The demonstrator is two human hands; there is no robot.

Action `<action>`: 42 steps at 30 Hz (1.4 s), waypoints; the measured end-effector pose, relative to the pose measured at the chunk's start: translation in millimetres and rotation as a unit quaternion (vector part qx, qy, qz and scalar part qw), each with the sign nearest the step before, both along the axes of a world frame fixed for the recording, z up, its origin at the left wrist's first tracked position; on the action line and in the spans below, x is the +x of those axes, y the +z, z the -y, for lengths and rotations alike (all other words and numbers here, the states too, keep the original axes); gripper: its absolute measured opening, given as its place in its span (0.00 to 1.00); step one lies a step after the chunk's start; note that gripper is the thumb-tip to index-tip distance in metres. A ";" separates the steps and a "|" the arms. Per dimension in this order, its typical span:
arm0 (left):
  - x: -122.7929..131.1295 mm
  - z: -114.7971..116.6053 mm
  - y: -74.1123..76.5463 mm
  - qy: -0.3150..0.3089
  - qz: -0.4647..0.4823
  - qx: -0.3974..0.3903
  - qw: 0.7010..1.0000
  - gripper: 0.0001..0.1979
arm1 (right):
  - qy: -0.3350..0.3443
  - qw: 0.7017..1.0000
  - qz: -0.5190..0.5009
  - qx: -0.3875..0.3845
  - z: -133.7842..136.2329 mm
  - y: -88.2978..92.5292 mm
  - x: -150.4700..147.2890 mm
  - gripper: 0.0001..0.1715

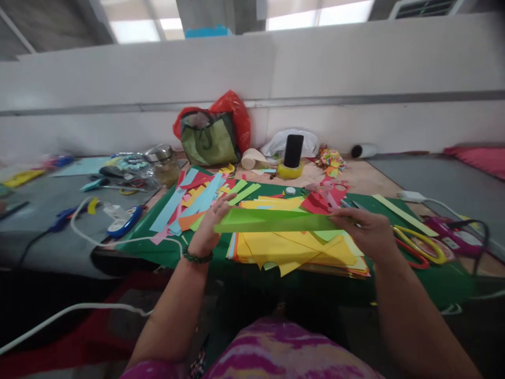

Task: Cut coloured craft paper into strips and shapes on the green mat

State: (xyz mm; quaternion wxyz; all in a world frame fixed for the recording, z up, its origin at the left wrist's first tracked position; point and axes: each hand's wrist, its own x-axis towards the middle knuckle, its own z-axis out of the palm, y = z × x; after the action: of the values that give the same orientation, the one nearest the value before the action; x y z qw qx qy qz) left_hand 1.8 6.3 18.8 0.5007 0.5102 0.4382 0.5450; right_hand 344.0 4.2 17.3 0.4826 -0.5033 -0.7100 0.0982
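A bright green paper strip [272, 220] stretches level between my hands, above a stack of yellow and other coloured paper sheets [295, 251]. My right hand [369, 229] pinches its right end between thumb and fingers. At the strip's left end is my left hand [213, 223], with a beaded bracelet at the wrist; its fingers are stretched out and touch or lie just behind the paper. Cut strips in light blue [173, 202], pink, orange and green lie in a loose pile beyond the left hand. Pink-handled scissors [327, 193] rest on red paper [313, 204] behind the stack.
Yellow-handled scissors [422, 245] and a magenta power strip [457, 237] lie at right. A blue power strip [125, 221] with a white cable sits left. Behind stand a glass jar [162, 166], a green bag [209, 139] and a phone [294, 151] on a yellow tape roll [291, 170].
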 end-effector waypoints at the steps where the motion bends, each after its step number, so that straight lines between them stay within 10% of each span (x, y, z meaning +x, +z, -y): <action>1: 1.0 -0.4 1.0 0.003 -0.008 -0.028 1.000 0.35 | 0.011 1.000 -0.005 -0.018 -1.9 -0.5 -0.4 0.13; 5: 1.6 0.4 -1.9 0.020 -0.043 -0.071 0.996 0.23 | 0.036 0.997 0.013 -0.068 -7.0 -3.3 0.9 0.17; 14: 5.5 27.1 -7.7 0.026 -0.099 -0.030 0.994 0.38 | -0.004 0.996 0.070 -0.057 -1.2 -20.2 4.4 0.16; 32: 26.1 36.5 -20.7 0.099 0.027 0.034 0.994 0.30 | -0.069 0.995 0.049 0.055 24.9 -40.4 16.3 0.17; 42: 28.7 42.2 -12.2 0.126 0.041 0.038 0.991 0.29 | -0.078 0.997 -0.004 -0.017 24.5 -39.4 17.1 0.21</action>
State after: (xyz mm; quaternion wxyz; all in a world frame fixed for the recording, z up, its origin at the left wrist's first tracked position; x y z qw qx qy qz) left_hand 30.5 -35.9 6.5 0.4257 0.4474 0.4567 0.6403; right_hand 361.2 -20.3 -22.1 0.4829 -0.5650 -0.6649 0.0745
